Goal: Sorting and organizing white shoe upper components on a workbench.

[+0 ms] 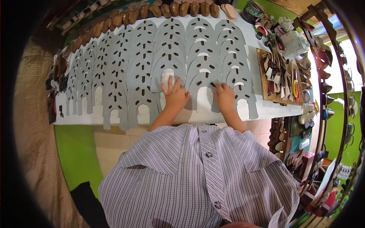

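Rows of overlapping grey arch-shaped pieces [143, 85] cover the table, each with small dark strips and a rounded cut-out. My left hand [176, 97] lies with fingers spread over the lower end of one piece, next to its whitish cut-out. My right hand [225, 98] rests on the nearest grey piece [204, 80] of the neighbouring column. Its bent fingertips come together at a small dark strip [213, 84] on that piece's right side. A matching strip sits on the left side. The thumb of my right hand is partly hidden.
Brown shoe lasts [165, 10] line the table's far edge. At the right lies a wooden board [275, 99] with tools and scissors with yellow and red handles [295, 89]. A dark can [252, 12] stands behind it. Shoe racks [330, 49] rise beyond the right end.
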{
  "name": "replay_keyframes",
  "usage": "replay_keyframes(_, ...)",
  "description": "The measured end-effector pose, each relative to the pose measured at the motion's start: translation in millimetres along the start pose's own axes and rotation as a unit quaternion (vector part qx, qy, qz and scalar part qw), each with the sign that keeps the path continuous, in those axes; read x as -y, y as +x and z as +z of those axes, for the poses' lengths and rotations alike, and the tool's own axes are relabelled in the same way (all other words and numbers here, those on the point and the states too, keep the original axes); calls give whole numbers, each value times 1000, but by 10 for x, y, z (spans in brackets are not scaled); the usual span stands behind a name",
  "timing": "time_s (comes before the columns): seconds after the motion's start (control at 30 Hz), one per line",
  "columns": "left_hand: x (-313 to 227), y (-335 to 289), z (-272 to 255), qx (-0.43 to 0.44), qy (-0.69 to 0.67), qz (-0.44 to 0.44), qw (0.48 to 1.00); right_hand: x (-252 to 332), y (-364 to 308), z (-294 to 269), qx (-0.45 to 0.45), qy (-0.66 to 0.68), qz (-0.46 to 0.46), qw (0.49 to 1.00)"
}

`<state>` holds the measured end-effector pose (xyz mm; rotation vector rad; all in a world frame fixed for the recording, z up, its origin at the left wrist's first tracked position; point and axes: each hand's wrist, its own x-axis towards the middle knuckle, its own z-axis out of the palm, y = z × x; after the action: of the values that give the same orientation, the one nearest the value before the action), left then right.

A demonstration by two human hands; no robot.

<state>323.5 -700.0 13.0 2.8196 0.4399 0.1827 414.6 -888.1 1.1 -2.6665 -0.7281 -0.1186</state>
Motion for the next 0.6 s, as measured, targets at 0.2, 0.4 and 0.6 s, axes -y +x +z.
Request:
replay_keyframes(0.2, 140, -159, 48, 4, 15, 5, 1000, 321, 34, 96, -1, 51, -88, 995)
replay_keyframes(0.4, 644, 18, -143, -32, 54, -118, 991, 812, 356, 305, 36, 49, -94, 994)
replay_keyframes(0.6, 1056, 177, -253, -8, 84, -151, 985, 1120, 535, 543, 39, -40, -39, 998)
